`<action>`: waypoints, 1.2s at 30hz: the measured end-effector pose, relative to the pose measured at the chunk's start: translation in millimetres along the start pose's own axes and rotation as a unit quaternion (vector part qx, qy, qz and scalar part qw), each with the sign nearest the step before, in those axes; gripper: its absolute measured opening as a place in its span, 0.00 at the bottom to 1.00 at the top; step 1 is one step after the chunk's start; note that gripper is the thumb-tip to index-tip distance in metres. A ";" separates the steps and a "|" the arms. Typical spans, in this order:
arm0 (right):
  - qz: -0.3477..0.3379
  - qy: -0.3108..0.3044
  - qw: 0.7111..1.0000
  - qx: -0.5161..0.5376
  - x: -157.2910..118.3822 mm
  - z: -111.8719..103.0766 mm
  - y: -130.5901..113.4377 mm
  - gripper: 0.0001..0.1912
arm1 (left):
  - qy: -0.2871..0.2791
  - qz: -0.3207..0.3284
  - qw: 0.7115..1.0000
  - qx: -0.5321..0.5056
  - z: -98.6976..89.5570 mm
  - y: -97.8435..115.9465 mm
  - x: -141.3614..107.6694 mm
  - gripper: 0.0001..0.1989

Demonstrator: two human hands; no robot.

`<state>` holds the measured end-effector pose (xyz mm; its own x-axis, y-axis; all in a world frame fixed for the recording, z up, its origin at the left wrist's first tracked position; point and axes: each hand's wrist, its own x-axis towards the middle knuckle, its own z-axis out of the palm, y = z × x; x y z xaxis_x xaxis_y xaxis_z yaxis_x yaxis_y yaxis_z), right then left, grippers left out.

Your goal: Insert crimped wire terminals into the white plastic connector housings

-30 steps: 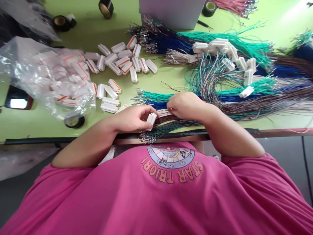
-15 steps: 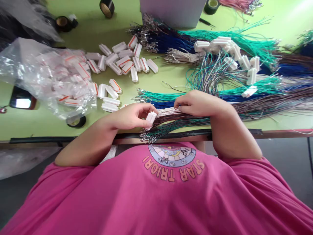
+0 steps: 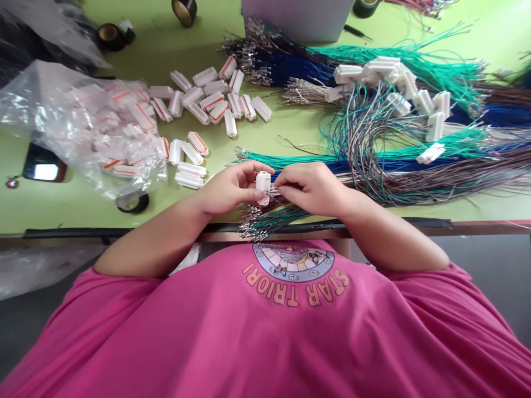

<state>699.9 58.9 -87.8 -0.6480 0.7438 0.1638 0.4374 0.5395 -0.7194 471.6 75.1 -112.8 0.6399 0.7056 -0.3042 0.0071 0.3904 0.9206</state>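
Note:
My left hand grips a white connector between thumb and fingers, near the table's front edge. Right beside it, my right hand is pinched at the connector's right side, with thin wire ends at its fingertips; exactly which wire it holds is hard to make out. Under and around both hands lie bundles of wires: green wires behind them, and a dark green bundle with metal tips in front. Loose white connectors, some with orange strips, lie at the back left.
A clear plastic bag of connectors lies at left, over a phone and near a tape roll. Wired connectors rest on wire bundles at right. A grey box stands at the back.
My right hand has moved left, up to the connector. My left hand has shifted slightly right and up, and the connector in it is now more upright. The whole view has shifted slightly.

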 end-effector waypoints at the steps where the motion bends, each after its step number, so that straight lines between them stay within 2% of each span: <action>1: 0.018 0.015 1.000 0.006 -0.1 1.7 1.5 0.12 | 0.000 0.000 1.000 -0.013 -0.2 -0.8 0.0 0.27; 5: 0.059 0.029 0.997 -0.034 -3.3 1.5 2.7 0.12 | 0.000 -0.008 0.999 -0.034 -1.0 -2.7 -0.9 0.28; 10: 0.042 0.005 0.989 -0.143 -6.5 3.8 -2.0 0.16 | 0.006 -0.011 0.999 -0.030 -2.3 -4.2 -1.0 0.28; 17: -0.004 0.013 0.968 -0.250 -10.0 8.3 -2.5 0.17 | 0.014 -0.017 0.999 -0.023 -1.5 -4.5 -0.2 0.28; 21: -0.017 -0.003 0.957 -0.289 -11.6 8.9 -5.8 0.17 | 0.021 -0.023 0.999 -0.018 0.9 -2.9 -0.2 0.28; 27: 0.002 -0.043 0.964 -0.261 -7.8 19.1 -4.2 0.15 | 0.037 -0.029 0.999 0.004 5.8 -3.2 1.5 0.29; 33: 0.050 0.013 0.991 -0.121 -4.4 20.3 4.4 0.14 | 0.063 -0.002 0.998 -0.007 6.8 -1.7 1.1 0.28; 36: 0.037 0.005 0.991 -0.125 -4.9 18.9 4.9 0.15 | 0.056 0.003 0.998 0.003 6.4 -1.1 0.8 0.28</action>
<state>693.5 50.4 -104.9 -0.6026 0.7883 0.1241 0.6256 0.5632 -0.5398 477.0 71.5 -112.5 0.5509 0.7694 -0.3235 0.0078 0.3828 0.9238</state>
